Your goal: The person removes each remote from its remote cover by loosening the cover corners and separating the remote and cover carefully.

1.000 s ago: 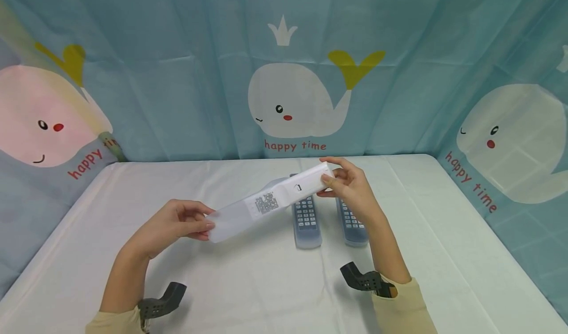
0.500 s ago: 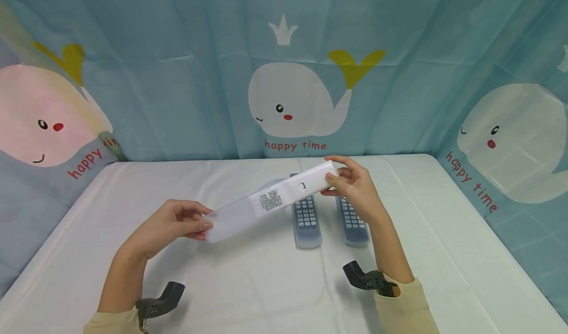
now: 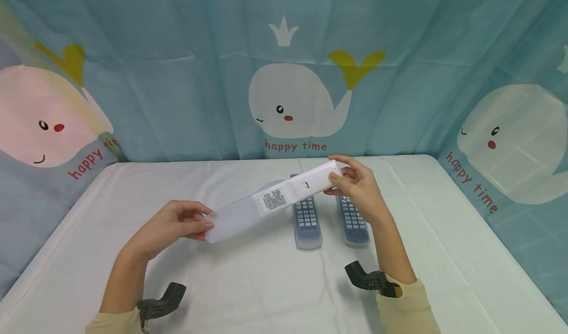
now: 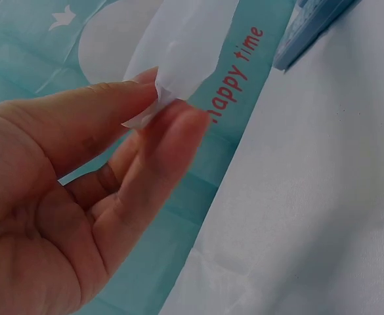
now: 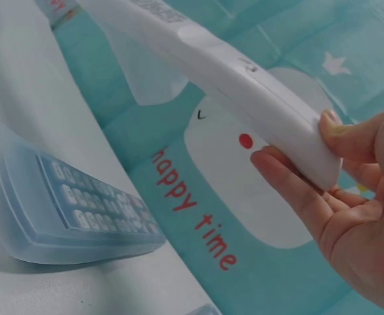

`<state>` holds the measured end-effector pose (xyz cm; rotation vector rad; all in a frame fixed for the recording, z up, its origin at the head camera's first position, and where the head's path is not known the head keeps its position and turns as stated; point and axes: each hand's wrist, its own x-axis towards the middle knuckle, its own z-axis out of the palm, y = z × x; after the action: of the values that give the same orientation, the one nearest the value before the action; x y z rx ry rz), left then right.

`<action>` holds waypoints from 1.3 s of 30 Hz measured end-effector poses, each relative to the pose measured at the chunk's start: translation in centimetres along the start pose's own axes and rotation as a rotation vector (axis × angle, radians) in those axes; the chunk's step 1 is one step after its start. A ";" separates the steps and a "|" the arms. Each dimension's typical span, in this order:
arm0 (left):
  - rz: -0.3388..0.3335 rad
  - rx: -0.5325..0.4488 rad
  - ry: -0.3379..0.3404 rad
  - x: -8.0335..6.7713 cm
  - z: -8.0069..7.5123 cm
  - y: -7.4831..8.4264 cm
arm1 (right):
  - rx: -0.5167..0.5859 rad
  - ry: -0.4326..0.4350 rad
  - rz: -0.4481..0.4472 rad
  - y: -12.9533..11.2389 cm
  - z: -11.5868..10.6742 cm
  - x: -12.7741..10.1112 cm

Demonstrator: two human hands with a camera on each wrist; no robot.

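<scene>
A white remote control [image 3: 317, 180], its back with a printed label turned up, lies partly in a translucent sleeve [image 3: 235, 220] above the table. My left hand [image 3: 179, 221] pinches the sleeve's far-left end between thumb and fingers; the left wrist view shows the thin film [image 4: 185, 46] creased there. At the other end, my right hand [image 3: 357, 188] grips the bare remote between thumb and fingers. In the right wrist view the remote [image 5: 264, 98] slants down into the hand, and a flap of the sleeve [image 5: 149, 72] hangs beneath it.
Two remotes in bluish translucent covers, a left one [image 3: 307, 220] and a right one [image 3: 353, 223], lie keys up on the white tablecloth [image 3: 248, 284], behind and below the held remote. A blue whale-print curtain [image 3: 199, 102] stands along the table's back edge.
My right hand has moved slightly right and up with the white remote, and more of the sleeve's left part is without the remote. The left hand has stayed nearly still.
</scene>
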<state>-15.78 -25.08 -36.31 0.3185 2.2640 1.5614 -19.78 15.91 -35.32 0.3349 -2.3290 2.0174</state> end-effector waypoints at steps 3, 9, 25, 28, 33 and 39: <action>-0.002 0.027 -0.005 0.1 0.3 0.1 | -0.004 0.007 -0.013 0.0 0.0 0.0; 0.028 0.079 -0.012 0.5 1.4 0.4 | -0.020 0.019 -0.031 0.0 0.1 0.1; 0.073 0.248 0.143 2.0 5.0 1.1 | -0.051 0.002 -0.078 -0.3 1.3 -0.1; 0.068 0.277 0.169 2.2 5.5 1.2 | -0.051 -0.005 -0.071 -0.3 1.5 -0.1; 0.058 0.284 0.180 2.2 5.9 1.6 | -0.063 -0.011 -0.067 -0.4 1.9 -0.2; 0.047 0.252 0.169 2.4 6.2 1.6 | -0.064 -0.022 -0.073 -0.4 2.1 -0.1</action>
<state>-15.37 -18.28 -37.20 0.3192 2.6091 1.3709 -19.33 13.78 -35.24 0.4353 -2.3512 1.9121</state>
